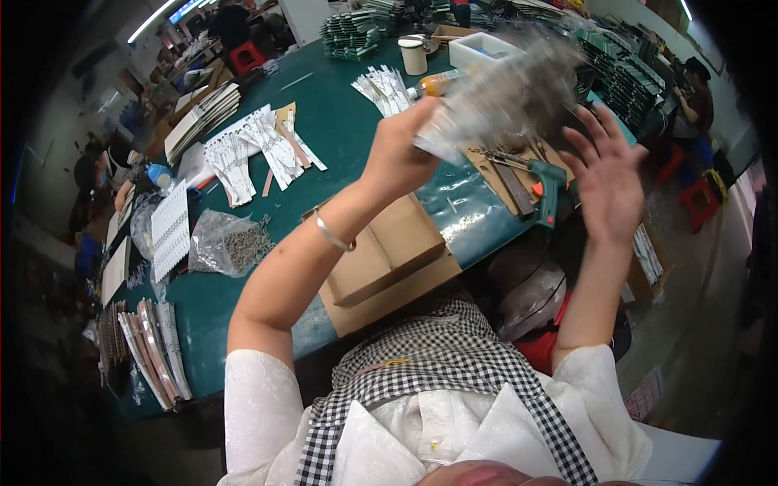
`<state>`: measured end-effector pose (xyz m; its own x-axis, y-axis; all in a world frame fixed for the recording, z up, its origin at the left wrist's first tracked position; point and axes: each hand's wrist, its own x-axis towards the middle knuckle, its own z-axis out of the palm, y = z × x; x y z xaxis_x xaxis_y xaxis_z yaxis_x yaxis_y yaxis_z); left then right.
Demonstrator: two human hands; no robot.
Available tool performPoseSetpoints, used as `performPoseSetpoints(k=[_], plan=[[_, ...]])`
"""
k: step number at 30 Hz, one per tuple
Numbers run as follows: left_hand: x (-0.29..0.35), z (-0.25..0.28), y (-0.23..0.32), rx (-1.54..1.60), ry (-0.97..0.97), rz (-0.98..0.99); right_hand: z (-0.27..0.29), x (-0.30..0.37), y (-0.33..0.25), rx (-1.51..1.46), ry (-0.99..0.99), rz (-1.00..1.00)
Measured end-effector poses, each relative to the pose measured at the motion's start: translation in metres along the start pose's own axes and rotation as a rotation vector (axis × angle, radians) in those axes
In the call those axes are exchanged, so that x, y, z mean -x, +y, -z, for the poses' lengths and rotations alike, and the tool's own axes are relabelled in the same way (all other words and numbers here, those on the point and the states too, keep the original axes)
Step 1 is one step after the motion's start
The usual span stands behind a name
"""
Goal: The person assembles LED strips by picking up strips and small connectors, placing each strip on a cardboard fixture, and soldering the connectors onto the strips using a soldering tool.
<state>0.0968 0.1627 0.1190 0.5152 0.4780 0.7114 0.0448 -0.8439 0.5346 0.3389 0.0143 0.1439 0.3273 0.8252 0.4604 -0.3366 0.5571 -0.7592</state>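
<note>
My left hand [403,150], with a silver bangle on the wrist, is raised over the table and closed on the near end of a clear plastic bag [510,101]. The bag is smeared by motion, and what it holds, if anything, cannot be made out. To the right, my right hand [606,174] is lifted with its fingers spread, apart from the bag and holding nothing. A brown cardboard box [389,255] lies on the table below my left forearm. Near my right hand, a green glue gun [549,190] rests at the table's right edge.
On the green table [340,89] lie bundles of printed strips [275,150], a bag of small metal parts [243,243] and more strips [154,348] at the near left. A lidded white cup [413,55] and a white bin [482,50] stand behind. Stacked green pieces [620,77] fill the far right.
</note>
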Motion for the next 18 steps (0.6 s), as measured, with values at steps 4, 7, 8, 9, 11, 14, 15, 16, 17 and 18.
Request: performPoseSetpoints(k=[4, 7, 8, 9, 11, 14, 15, 16, 17, 18], plan=[[-0.004, -0.024, -0.037, -0.422, -0.348, -0.299, 0.040, 0.043, 0.003, -0.110, 0.018, -0.201], [0.012, -0.045, -0.070, -0.451, -0.580, -0.247, 0.043, 0.080, 0.039, 0.056, 0.069, -0.390], [0.014, -0.051, -0.080, -0.448, -0.571, -0.275, 0.046, 0.088, 0.051, 0.039, 0.038, -0.409], [0.016, -0.056, -0.089, -0.445, -0.562, -0.300, 0.048, 0.094, 0.061, 0.021, 0.005, -0.429], [0.019, -0.062, -0.105, -0.435, -0.611, -0.306, 0.044, 0.099, 0.083, 0.216, 0.004, -0.387], [0.023, -0.071, -0.121, -0.413, -0.682, -0.291, 0.047, 0.099, 0.107, 0.310, 0.125, -0.392], [0.025, -0.073, -0.126, -0.403, -0.703, -0.275, 0.048, 0.098, 0.113, 0.349, 0.137, -0.371], [0.025, -0.075, -0.127, -0.399, -0.737, -0.261, 0.052, 0.099, 0.118, 0.372, 0.136, -0.362], [0.023, -0.073, -0.128, -0.385, -0.744, -0.255, 0.052, 0.098, 0.122, 0.375, 0.145, -0.375], [0.022, -0.070, -0.130, -0.387, -0.753, -0.237, 0.050, 0.098, 0.127, 0.463, 0.123, -0.330]])
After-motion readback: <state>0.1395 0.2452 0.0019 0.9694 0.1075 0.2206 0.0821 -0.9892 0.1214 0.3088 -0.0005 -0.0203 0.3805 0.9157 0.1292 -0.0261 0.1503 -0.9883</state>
